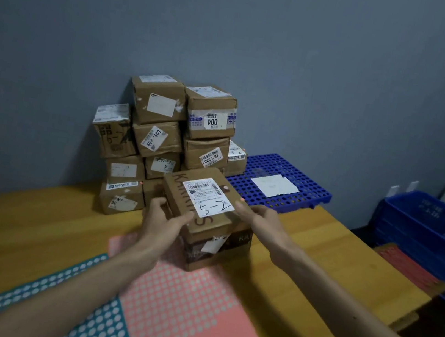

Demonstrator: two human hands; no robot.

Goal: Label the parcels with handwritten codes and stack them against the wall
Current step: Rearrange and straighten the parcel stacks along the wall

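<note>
A brown cardboard parcel sits between my hands over the wooden table, its white shipping label carrying a handwritten code in black marker. My left hand grips its left side, thumb across the top edge. My right hand holds its right side with fingers curled along the top edge. Just behind it, a stack of several taped parcels with labels stands against the grey wall. Whether the held parcel rests on the table or is lifted, I cannot tell.
A pink dotted sticker sheet and a teal one lie on the table near me. A blue perforated pallet with a white sheet on it lies right of the stack. Blue crates stand at the far right.
</note>
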